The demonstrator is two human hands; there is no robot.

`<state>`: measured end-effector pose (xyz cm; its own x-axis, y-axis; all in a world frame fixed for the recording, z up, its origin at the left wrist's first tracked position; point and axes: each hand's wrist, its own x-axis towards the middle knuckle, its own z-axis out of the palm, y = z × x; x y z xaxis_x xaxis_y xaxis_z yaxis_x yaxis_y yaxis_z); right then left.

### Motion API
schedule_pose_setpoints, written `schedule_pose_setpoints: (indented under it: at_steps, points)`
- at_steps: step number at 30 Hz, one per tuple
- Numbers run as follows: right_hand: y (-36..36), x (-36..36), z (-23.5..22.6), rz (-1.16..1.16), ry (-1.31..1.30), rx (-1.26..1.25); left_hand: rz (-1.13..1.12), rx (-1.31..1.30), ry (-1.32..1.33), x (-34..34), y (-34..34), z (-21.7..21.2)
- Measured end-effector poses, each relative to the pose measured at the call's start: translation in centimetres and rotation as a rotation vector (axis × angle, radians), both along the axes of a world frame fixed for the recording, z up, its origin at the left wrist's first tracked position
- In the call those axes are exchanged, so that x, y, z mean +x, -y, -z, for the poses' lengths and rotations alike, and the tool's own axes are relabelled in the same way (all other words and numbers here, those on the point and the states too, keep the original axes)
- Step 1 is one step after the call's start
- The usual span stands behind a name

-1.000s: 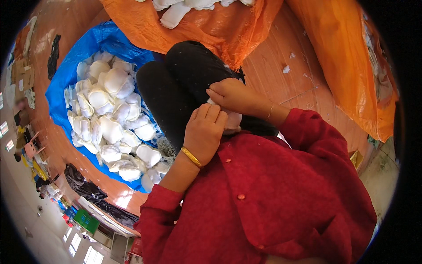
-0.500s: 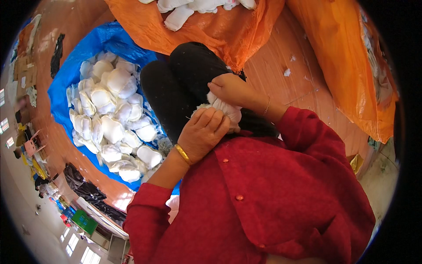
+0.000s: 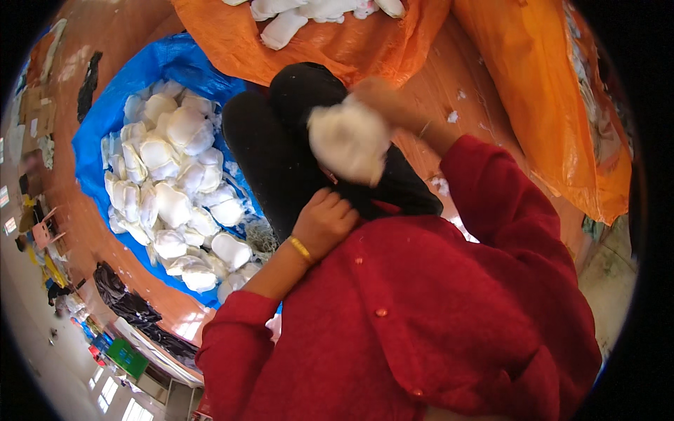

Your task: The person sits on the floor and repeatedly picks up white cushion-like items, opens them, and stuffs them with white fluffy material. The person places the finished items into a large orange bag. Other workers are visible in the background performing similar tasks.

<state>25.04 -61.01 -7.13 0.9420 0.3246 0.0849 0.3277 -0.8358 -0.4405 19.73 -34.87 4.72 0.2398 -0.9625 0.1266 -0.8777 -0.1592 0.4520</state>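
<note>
Smeared by motion, my right hand point(image 3: 381, 100) grips the edge of a white stuffed cloth piece point(image 3: 349, 142), which hangs over my dark-trousered lap. My left hand point(image 3: 326, 219) rests lower on the lap, apart from that piece, its fingers curled closed. A thin reddish tip point(image 3: 328, 175) shows just beyond the left fingers; what it belongs to is hidden. To the left, a blue plastic sack point(image 3: 95, 144) lies spread around a heap of similar padded white pieces point(image 3: 172, 203).
An orange sack point(image 3: 337, 59) with more white pieces point(image 3: 284, 28) lies ahead of my knees. Another orange sack point(image 3: 537, 105) stands at the right. Grey fluff point(image 3: 261, 238) sits at the blue sack's near edge. Black plastic point(image 3: 130, 298) lies on the reddish floor point(image 3: 439, 77).
The white stuffed piece, earlier bunched between both hands, is now in my right hand alone, higher up and spread open. My left hand has let go of it and moved slightly lower.
</note>
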Motion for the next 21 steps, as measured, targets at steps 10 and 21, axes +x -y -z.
schedule_pose_setpoints:
  at_steps: [10,21]
  points:
    - [-0.4,1.5,-7.7,0.423,-0.543,0.408,-0.163,-0.147,0.298,3.7,2.2,-4.6]
    - [-2.4,-0.8,-11.7,0.476,-0.419,0.900,-0.402,-0.278,-0.482,4.0,2.1,-3.2]
